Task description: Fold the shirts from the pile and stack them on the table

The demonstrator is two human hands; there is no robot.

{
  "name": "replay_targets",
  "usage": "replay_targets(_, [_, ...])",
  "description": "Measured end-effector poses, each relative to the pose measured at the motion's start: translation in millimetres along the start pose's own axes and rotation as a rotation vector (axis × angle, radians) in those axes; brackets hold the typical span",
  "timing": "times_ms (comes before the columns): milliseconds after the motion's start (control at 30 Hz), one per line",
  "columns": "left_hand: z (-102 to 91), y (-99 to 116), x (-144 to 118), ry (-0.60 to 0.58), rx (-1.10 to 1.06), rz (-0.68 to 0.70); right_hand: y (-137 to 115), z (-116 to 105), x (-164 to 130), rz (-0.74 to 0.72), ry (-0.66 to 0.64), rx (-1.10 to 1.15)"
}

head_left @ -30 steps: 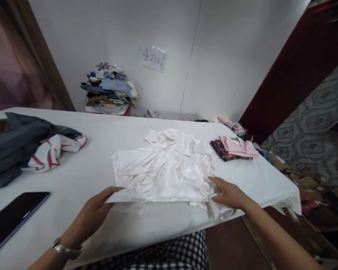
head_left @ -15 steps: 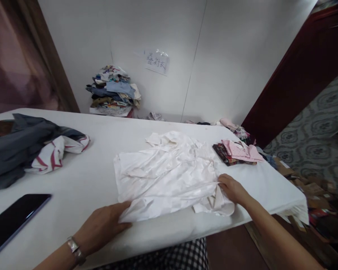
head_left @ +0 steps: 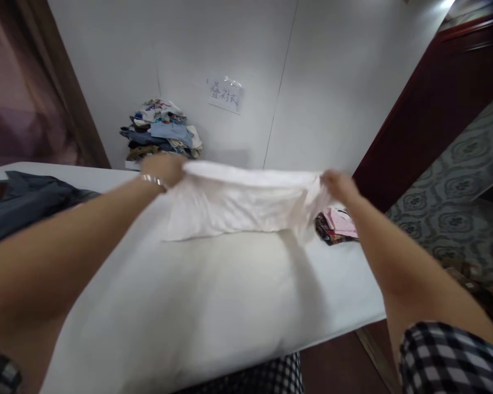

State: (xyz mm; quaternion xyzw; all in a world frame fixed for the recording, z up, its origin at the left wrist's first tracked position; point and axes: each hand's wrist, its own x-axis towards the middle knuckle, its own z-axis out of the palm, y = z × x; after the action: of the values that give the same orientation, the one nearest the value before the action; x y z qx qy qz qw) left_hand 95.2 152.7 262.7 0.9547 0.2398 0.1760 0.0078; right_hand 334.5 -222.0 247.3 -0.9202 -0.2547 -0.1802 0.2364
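Spanning both hands: one white garment, thin and wrinkled, its upper edge stretched level between them above the white table, its lower part hanging down to the tabletop.

Left hand: arm outstretched, bracelet at the wrist. Fingers closed on the left end of the garment's upper edge; cloth bunches at the grip and covers the fingertips.

Right hand: arm outstretched, fingers pinched shut on the right end of the same edge, a fold of cloth trailing below the hand. Motion blur hides finer detail of both grips.

Folded pink and dark patterned clothes: on the table just beside and below the right hand, partly behind the garment's corner.

Dark grey cloth: heaped at the table's left end, well apart from the garment.

Pile of mixed clothes: against the far wall, behind the left hand.

Paper label: fixed to the wall, handwriting on it.

Checked sleeve: lower right, on the right arm.
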Motion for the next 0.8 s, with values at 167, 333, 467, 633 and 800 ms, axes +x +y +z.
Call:
replay_targets(167, [-101.7,-8.4,36.7,0.371,0.126,-0.037,-33.4,-105.5,38.9,-0.292,0.566,-0.212])
replay_targets(333, [-77.4,-34.8,-8.7,0.408,0.221,0.052,-27.0,-98.4,-12.4,-0.422,0.507,-0.25])
replay_targets(467, [-9.0,-60.5,-56.4,0.158,0.278,0.125,-1.4,-34.1,-59.9,-0.558,0.297,-0.226])
replay_targets(633, [77.6,-86.6,-131.4,-0.117,0.162,0.222,31.2,50.2,-131.2,-0.615,-0.029,-0.099])
replay_targets(800, [134.4,-103.4,-200.4,-0.277,-0.001,0.207,42.3,87.5,-190.9,-0.532,-0.322,-0.024])
